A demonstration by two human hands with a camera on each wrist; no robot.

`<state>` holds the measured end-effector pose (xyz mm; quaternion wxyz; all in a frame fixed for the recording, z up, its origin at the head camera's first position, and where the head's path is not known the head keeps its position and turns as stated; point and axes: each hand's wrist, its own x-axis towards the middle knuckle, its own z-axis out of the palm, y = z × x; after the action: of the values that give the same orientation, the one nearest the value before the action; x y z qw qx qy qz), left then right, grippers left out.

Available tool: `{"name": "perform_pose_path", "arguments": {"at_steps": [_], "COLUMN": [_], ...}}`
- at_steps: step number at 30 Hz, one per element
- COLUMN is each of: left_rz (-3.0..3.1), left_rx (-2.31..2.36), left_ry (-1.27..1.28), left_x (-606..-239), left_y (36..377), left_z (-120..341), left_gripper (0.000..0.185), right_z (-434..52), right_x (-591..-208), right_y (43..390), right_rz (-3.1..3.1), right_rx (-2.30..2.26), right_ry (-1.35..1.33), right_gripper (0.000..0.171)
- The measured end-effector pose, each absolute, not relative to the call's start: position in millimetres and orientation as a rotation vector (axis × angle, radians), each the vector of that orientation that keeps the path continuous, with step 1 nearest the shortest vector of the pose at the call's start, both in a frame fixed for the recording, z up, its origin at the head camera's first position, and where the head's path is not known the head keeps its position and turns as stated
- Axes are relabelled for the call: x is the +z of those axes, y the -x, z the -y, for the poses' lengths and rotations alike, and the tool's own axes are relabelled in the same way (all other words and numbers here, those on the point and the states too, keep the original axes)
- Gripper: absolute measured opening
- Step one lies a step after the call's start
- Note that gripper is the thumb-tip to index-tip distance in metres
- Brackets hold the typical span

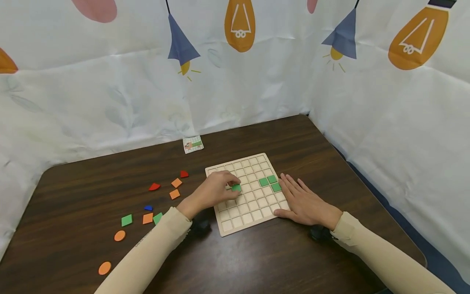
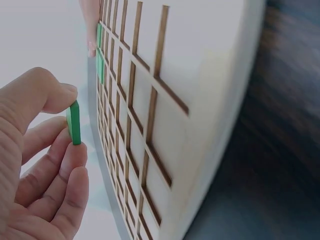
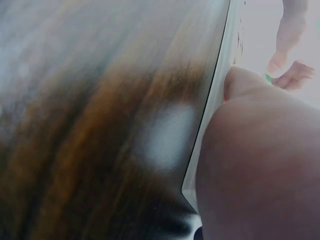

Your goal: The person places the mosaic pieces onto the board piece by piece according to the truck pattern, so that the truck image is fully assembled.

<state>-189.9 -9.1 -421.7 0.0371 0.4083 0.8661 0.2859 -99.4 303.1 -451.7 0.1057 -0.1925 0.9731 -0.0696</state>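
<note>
My left hand (image 1: pixel 216 190) pinches a green square tile (image 2: pixel 74 123) between thumb and fingers, just above a light wooden grid board (image 1: pixel 229 233). In the left wrist view the tile stands on edge, apart from the board's surface. Several green tiles (image 1: pixel 264 182) lie in cells near the board's right side. Beside them my right hand (image 1: pixel 306 203) rests flat along the right edge, fingers straight and holding nothing. That hand fills much of the right wrist view, where the board's side (image 3: pixel 212 95) shows next to it.
Left of the board lie loose pieces: orange squares (image 1: pixel 174 194), orange discs (image 1: pixel 119 235), green squares (image 1: pixel 126 220), red pieces (image 1: pixel 154 186) and a blue one (image 1: pixel 148 208). A small printed card (image 1: pixel 193 144) lies at the back edge of the dark table (image 1: pixel 84 196), near a white curtain (image 1: pixel 147 102).
</note>
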Motion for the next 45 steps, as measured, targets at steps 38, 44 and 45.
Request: {"name": "perform_pose_path", "arguments": {"at_steps": [38,44,45], "left_rz": [-2.585,-2.550,-2.543], "left_rx": [0.932,0.938,0.944], "left_ry": [-1.250,-1.244,-1.241], "left_x": [-436,-438,-438], "left_y": [199,196,195], "left_z": [-43,-57,-59], "left_gripper": [0.027,0.029,0.028], "right_z": [-302,-303,-303], "right_x": [-450,-450,-450], "right_y": [101,100,101], "right_rz": [-2.841,-2.848,-2.849], "right_rx": [-0.197,-0.200,-0.200], "right_ry": [0.535,0.539,0.541], "right_gripper": [0.103,0.103,0.103]}}
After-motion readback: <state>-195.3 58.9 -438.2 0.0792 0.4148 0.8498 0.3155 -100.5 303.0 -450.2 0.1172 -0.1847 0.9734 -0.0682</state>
